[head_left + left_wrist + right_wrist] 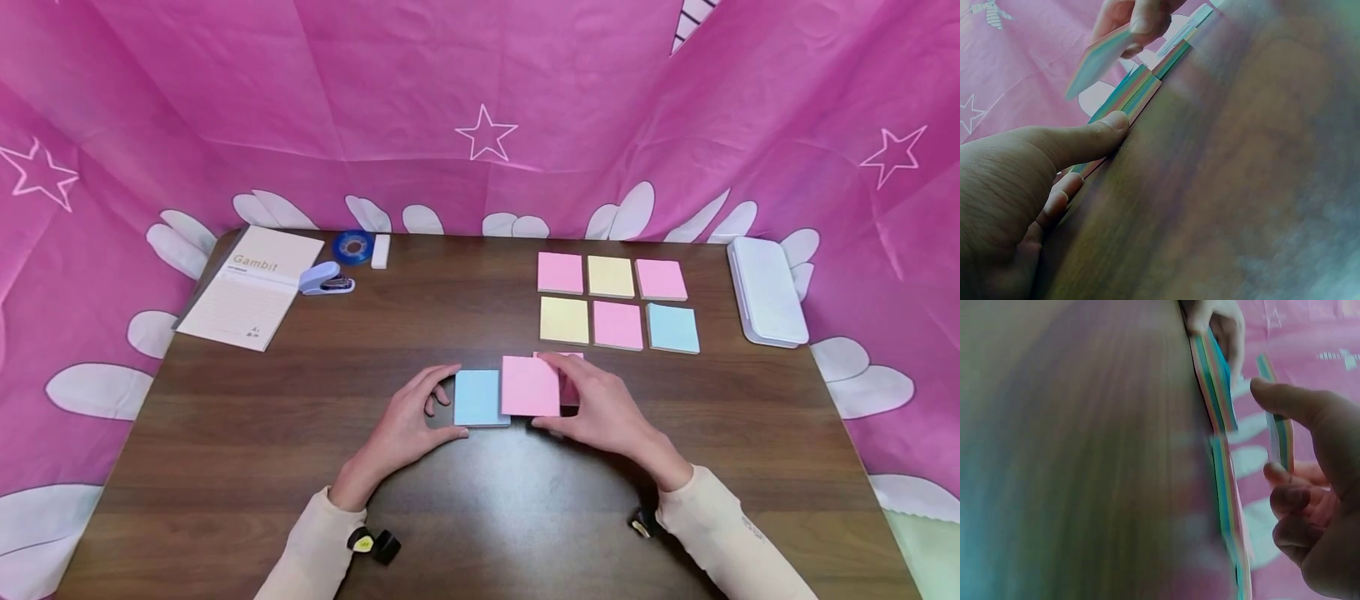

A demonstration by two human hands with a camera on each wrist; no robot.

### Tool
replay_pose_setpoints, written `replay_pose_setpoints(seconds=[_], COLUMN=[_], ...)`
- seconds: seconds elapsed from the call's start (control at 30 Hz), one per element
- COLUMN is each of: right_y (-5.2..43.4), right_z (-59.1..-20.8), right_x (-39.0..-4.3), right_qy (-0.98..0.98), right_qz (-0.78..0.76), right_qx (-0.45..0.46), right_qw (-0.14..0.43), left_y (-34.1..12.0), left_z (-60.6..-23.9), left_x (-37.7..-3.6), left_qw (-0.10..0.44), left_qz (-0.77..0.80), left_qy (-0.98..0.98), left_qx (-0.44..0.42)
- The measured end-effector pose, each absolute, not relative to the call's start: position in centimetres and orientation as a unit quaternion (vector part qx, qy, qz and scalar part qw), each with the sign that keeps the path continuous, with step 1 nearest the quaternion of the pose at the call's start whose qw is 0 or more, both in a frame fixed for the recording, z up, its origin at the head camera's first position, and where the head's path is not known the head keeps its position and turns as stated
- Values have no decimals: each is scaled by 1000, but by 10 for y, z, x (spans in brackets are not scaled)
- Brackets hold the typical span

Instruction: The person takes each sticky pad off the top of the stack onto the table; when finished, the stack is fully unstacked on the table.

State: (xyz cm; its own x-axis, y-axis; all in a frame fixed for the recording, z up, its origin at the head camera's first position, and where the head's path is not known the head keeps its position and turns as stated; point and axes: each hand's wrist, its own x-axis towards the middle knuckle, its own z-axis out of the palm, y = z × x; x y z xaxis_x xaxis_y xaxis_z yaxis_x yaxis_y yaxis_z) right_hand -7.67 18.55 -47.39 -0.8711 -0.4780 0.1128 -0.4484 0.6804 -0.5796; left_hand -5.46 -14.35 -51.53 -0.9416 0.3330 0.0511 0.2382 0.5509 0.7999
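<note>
Pink and square, the pad [529, 385] we hold in our right hand [600, 408] sits lifted over the near middle of the wooden table [247, 433], fingers pinching its edges. Our left hand [408, 421] grips the blue pad [477, 397] lying flat beside it. Only the left wrist view shows the pink pad [1099, 57] tilted clear of the table; the head view alone shows six more pads [617, 300] beyond.

Both arms wear long cream sleeves [315, 550] that end in snug cuffs at the wrists. The hands, left [405, 425] and right [607, 412], are bare. A small black device with a yellow mark [372, 544] is strapped under the left wrist, and a similar one [642, 525] under the right.
</note>
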Motion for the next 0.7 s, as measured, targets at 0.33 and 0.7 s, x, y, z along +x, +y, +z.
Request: replay_pose_setpoints(seconds=[0.33,0.7], right_y=[246,297], right_z=[-474,-479], right_x=[-77,-83], right_qy=[920,929], right_qz=[-309,-300], right_qx=[-239,-211], right_qw=[32,48], left_y=[-145,-147], left_z=[-518,-518], left_x=[-54,-56], left_qw=[43,41], left_qz=[453,453], left_qy=[873,872], left_qx=[175,184])
